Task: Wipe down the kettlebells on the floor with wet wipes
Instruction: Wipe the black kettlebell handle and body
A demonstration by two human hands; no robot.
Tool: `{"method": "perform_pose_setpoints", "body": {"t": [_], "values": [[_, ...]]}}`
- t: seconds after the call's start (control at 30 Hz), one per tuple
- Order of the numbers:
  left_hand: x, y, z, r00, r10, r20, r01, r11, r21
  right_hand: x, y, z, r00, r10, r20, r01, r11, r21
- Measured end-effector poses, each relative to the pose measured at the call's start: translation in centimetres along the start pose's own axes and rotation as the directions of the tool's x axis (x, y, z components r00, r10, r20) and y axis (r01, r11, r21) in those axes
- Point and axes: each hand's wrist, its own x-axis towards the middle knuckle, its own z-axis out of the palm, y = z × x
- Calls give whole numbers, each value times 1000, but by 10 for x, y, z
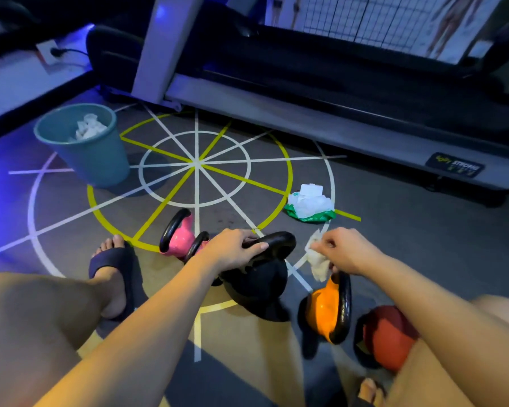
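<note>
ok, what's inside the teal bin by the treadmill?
Crumpled white wipes lie piled inside the teal bin. The bin's near wall hides its bottom, so how many there are, or anything under them, cannot be seen.

1 wide-angle camera sat on the person's head, facing forward and down at the floor (pixel 409 259) from close range; legs (pixel 41 318) filled the lower corners, a treadmill (pixel 306 118) crossed the top edge.

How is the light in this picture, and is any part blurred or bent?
Head view: dim room, blue-violet glow at left near the bin; warm light in the foreground; wide-angle lens curves the treadmill edge; bright glare on the orange kettlebell; everything slightly soft.
</note>
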Motion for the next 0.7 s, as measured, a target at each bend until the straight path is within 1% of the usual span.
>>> {"method": "perform_pose_setpoints", "body": {"t": [0.07, 0.13, 0.23, 0.3, 0.37, 0.43, 0.5, 0.53, 0.6, 0.63, 0.7], "values": [[1, 7, 6, 1000, -12, -3, 12, 999, 39, 9, -3, 7, 998, 4, -55, -3, 1000, 19], [5, 10, 12, 998, -56, -14, 57, 997, 50, 22, -11, 18, 994, -8, -110, 13, 999, 40], [12, 13, 16, 984, -173, -53, 171, 985, -30, 41, -12, 35, 991, -13, -135, 21, 998, 53], [16, 14, 19, 972, -231, -51, 226, 970, -84, 52, -6, 38, 989, 12, -151, -3, 998, 62], [18, 14, 24, 966, -255, -49, 248, 961, -119, 62, 1, 36, 980, 68, -186, -45, 991, 129], [22, 13, 28, 963, -260, -77, 248, 959, -137, 74, 10, 35, 968, 126, -218, -79, 974, 211], [26, 11, 30, 960, -266, -86, 251, 955, -156, 84, 21, 35, 960, 155, -233, -84, 954, 287], [27, 10, 31, 960, -266, -90, 249, 955, -160, 86, 23, 36, 960, 147, -238, -66, 946, 317], [30, 8, 32, 961, -256, -100, 240, 959, -152, 88, 24, 42, 973, 103, -205, -15, 920, 393], [30, 7, 33, 963, -247, -107, 230, 962, -148, 87, 23, 48, 983, 82, -163, -2, 897, 441], [30, 6, 33, 964, -233, -128, 212, 964, -157, 84, 18, 62, 996, 66, -59, -20, 814, 581]]}}
